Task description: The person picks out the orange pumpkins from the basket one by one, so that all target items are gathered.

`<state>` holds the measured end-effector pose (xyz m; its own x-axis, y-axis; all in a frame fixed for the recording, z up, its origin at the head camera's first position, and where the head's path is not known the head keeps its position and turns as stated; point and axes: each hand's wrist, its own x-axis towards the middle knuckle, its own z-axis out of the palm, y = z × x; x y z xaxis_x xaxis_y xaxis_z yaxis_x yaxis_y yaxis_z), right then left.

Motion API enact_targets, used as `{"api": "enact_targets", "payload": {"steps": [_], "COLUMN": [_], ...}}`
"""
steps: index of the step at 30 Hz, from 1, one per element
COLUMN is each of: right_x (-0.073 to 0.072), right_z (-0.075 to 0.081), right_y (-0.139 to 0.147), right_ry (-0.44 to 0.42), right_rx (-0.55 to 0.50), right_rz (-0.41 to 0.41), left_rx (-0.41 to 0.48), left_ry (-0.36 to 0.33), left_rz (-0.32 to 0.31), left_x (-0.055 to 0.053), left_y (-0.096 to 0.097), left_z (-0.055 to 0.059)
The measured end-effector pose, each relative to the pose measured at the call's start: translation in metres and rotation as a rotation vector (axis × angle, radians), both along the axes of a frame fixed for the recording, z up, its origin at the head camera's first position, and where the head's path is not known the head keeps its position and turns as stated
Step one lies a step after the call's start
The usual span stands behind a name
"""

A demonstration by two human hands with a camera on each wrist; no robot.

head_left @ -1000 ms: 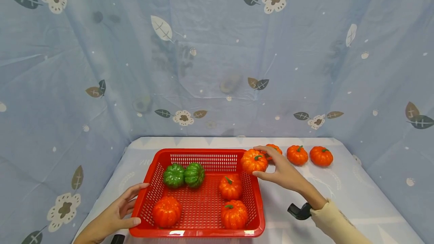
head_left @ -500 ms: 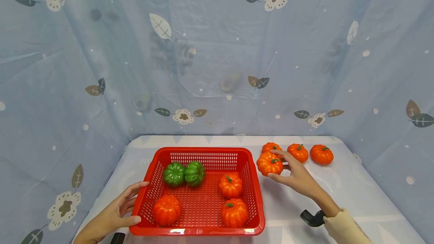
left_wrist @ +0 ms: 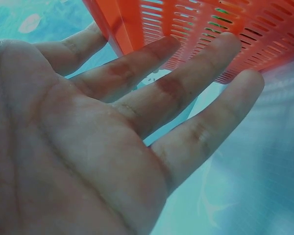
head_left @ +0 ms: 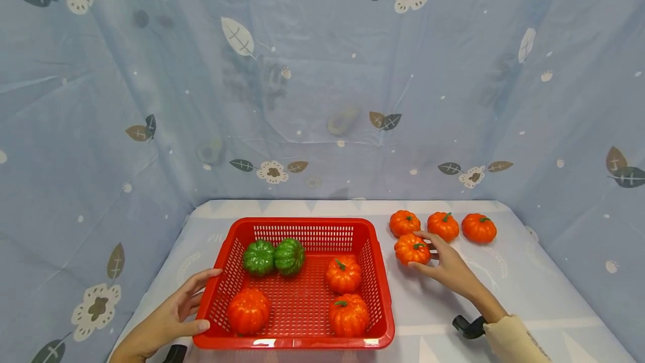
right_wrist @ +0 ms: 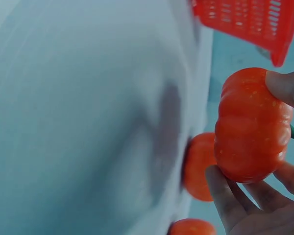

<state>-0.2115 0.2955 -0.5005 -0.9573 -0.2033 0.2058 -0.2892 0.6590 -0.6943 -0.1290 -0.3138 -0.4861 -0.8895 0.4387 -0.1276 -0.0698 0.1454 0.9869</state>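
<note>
My right hand (head_left: 448,269) grips a small orange pumpkin (head_left: 412,249) with a green stem, thumb on one side and fingers on the other. In the right wrist view, this pumpkin (right_wrist: 252,125) shows a gap and a shadow between it and the tabletop. At the left side of a red plastic basket (head_left: 291,343), my left hand (head_left: 173,315) has its fingertips and thumb at the rim. The left wrist view shows those fingers (left_wrist: 201,132) extended along the basket's slotted outer wall (left_wrist: 186,24). Inside the basket sit two green pumpkins (head_left: 274,257) and several orange ones (head_left: 344,276).
Behind the right hand, three orange pumpkins (head_left: 443,227) stand in a row on the white-patterned table (head_left: 529,290). A blue curtain (head_left: 312,88) with flowers and leaves hangs around the back and sides. Black wrist mounts (head_left: 468,327) stick out near both wrists.
The right hand has carried its pumpkin rightward from over the basket's right rim and lowered it toward the table, in front of the row. The left hand has stayed at the basket.
</note>
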Motion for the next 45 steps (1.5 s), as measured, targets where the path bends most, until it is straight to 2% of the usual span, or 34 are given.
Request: {"api": "enact_targets", "payload": {"steps": [9,17,30,38,45], "right_x": [-0.006,-0.008,-0.008,-0.006,-0.005], "right_z": [-0.016,-0.021,-0.025,-0.013,0.019], "right_y": [0.01,0.011,0.011,0.013,0.009], "right_ry": [-0.029,-0.038,-0.018,-0.046,0.018], "right_rx": [0.003,0.025,0.034,0.048,0.056], "right_rz": [-0.036,-0.061,-0.045,-0.043,-0.061], "left_rx": [-0.001,-0.014,-0.012,-0.007,0.006], "left_ry": [-0.013,-0.023,-0.015,-0.023,-0.032], "left_rz": [0.01,0.02,0.02,0.014,0.001], "left_x": [-0.001,-0.001,0.001,0.001,0.0], "left_y": [0.001,0.001,0.001,0.001,0.001], "left_z": [0.001,0.0,-0.001,0.002,0.002]}}
